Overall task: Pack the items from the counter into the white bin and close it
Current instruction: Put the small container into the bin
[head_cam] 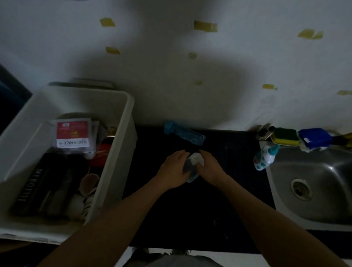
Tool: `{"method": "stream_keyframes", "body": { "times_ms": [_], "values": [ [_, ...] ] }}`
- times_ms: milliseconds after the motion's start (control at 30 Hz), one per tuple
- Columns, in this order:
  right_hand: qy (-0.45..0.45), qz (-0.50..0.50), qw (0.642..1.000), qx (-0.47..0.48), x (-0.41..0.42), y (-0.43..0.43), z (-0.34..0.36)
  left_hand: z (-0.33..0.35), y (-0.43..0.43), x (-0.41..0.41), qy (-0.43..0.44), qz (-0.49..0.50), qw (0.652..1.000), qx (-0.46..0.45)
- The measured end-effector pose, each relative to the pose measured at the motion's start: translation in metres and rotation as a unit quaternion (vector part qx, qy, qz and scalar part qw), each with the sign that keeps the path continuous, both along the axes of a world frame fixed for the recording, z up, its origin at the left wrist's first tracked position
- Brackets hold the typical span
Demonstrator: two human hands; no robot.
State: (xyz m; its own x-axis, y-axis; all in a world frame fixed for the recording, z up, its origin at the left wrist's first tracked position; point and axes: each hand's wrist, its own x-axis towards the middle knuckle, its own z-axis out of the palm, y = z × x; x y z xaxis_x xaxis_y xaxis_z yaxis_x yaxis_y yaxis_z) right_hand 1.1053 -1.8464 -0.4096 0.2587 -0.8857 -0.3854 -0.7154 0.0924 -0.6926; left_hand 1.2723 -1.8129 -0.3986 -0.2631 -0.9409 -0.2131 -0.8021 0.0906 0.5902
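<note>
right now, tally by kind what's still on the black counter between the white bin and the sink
blue bottle: 1
clear tub, held by left hand and right hand: 1
total: 2

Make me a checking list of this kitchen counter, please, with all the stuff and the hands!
Surface: black counter, dimly lit.
Job's things: white bin open, partly filled, red-labelled box on top; blue bottle lying near the wall; small clear container.
Clutter: sponge and small white bottle beside the sink.
Hands: left hand and right hand both hold the small clear container.
Cables: nothing seen.
Surroundings: white wall with yellow tape bits.
</note>
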Motion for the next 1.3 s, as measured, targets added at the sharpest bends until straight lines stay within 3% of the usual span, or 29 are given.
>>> {"method": "stream_keyframes", "body": {
  "times_ms": [167,333,667,933,1300],
  "values": [
    [-0.036,0.005,0.999,0.014,-0.002,-0.001,-0.014,-0.022,-0.002,-0.015,0.062,0.045,0.996,0.052],
    [-0.048,0.012,0.999,0.014,-0.006,-0.006,-0.024,-0.052,-0.01,-0.027,0.033,0.071,0.986,0.145],
    [-0.079,-0.021,0.997,-0.004,-0.013,-0.005,-0.028,-0.068,-0.009,-0.036,0.027,0.093,0.99,0.102],
    [-0.143,-0.095,0.98,-0.097,-0.009,-0.024,0.007,-0.005,-0.022,0.002,0.028,0.042,0.999,0.002],
    [-0.27,-0.048,0.954,-0.122,0.056,-0.045,0.094,0.096,-0.039,0.066,-0.017,-0.006,0.978,-0.206]
  ]
}}
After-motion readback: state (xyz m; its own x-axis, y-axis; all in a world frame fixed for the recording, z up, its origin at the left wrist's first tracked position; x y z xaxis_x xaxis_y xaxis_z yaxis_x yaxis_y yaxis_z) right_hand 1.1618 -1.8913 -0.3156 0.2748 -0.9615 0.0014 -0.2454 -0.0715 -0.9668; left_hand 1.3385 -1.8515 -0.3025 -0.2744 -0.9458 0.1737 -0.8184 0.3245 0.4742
